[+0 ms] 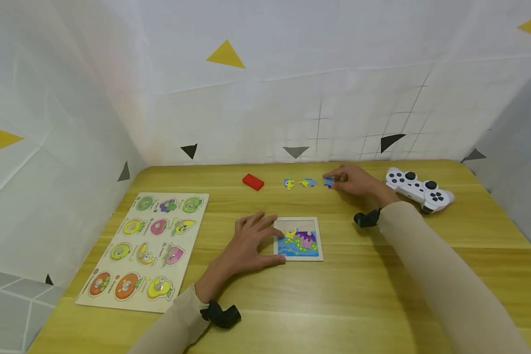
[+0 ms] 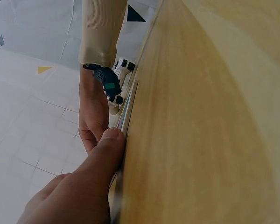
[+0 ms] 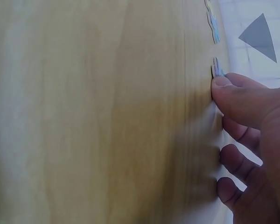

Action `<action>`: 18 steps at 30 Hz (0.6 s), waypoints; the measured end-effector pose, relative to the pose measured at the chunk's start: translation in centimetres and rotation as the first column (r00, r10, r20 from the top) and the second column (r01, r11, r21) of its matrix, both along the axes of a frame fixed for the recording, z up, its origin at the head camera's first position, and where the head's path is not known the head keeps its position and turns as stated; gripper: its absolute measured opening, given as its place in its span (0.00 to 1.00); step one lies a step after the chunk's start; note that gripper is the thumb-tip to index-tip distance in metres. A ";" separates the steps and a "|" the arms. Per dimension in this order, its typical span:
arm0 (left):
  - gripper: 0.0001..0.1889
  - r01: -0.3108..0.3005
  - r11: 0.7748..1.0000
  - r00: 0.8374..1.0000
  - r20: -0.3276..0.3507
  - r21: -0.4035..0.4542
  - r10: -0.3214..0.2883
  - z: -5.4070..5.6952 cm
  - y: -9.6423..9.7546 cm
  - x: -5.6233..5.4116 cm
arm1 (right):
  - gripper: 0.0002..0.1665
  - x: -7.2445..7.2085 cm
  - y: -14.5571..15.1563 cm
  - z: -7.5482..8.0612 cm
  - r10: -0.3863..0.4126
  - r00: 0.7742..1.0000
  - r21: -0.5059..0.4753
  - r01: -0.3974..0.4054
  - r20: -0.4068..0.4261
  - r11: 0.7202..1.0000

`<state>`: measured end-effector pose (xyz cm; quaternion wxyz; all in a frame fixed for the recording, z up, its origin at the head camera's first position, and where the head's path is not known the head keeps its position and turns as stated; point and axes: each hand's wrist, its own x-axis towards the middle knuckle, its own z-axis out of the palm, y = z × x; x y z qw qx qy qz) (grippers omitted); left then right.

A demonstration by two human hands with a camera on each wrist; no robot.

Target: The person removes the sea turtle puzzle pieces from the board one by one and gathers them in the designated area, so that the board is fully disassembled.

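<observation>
A small jigsaw puzzle tray (image 1: pixel 320 246) with a pale rim lies mid-table, its lower part filled with blue, purple and yellow-green pieces. My left hand (image 1: pixel 250 244) rests at its left side, fingers spread, fingertips and thumb at the rim. Farther back, my right hand (image 1: pixel 357 181) pinches a blue and purple puzzle piece (image 1: pixel 328 182) between thumb and forefinger; in the right wrist view the piece (image 3: pixel 216 68) is at the thumb tip, partly covered. Left of it lie two loose blue and yellow puzzle pieces, one nearer (image 1: pixel 308 182) and one farther (image 1: pixel 289 184).
A red block (image 1: pixel 253 182) lies at the back, left of the loose pieces. On the left is a wooden fruit peg board (image 1: pixel 188 246). A white game controller (image 1: pixel 418 189) sits at the back right, beside my right forearm. A patterned white cloth (image 1: pixel 265 113) stands behind the table.
</observation>
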<state>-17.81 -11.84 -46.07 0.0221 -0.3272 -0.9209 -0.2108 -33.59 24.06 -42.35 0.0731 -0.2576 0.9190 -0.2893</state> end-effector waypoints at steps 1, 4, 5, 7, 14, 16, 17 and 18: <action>0.28 0.000 1.000 1.000 0.000 -0.003 0.000 0.0 0.0 0.0 | 0.22 0.0 0.0 0.0 0.000 1.000 0.004 0.000 0.005 1.000; 0.28 -0.002 1.000 1.000 -0.003 -0.005 0.002 0.0 0.0 0.0 | 0.23 -0.1 -0.1 0.1 0.001 1.000 0.005 -0.001 0.017 1.000; 0.28 -0.002 1.000 1.000 -0.003 -0.004 0.002 0.0 0.0 0.0 | 0.23 -0.1 -0.2 0.2 0.004 1.000 0.002 -0.004 0.022 1.000; 0.28 -0.003 1.000 1.000 -0.001 -0.004 0.003 0.0 0.0 0.0 | 0.23 -0.1 -0.2 0.3 0.006 1.000 -0.002 -0.006 0.026 1.000; 0.28 -0.001 1.000 1.000 0.003 -0.001 0.001 0.1 0.1 0.0 | 0.23 0.0 -0.2 0.3 0.017 1.000 -0.014 -0.016 0.026 1.000; 0.28 0.001 1.000 1.000 0.004 0.002 -0.001 0.1 0.1 0.0 | 0.23 0.0 -0.2 0.3 0.011 1.000 -0.009 -0.011 0.021 1.000; 0.28 0.001 1.000 1.000 0.004 0.002 -0.001 0.1 0.0 0.0 | 0.23 -0.1 -0.2 0.2 0.007 1.000 -0.006 -0.007 0.021 1.000; 0.28 0.001 1.000 1.000 0.004 0.003 -0.001 0.1 0.0 0.0 | 0.23 -0.1 -0.2 0.1 0.004 1.000 0.000 -0.004 0.018 1.000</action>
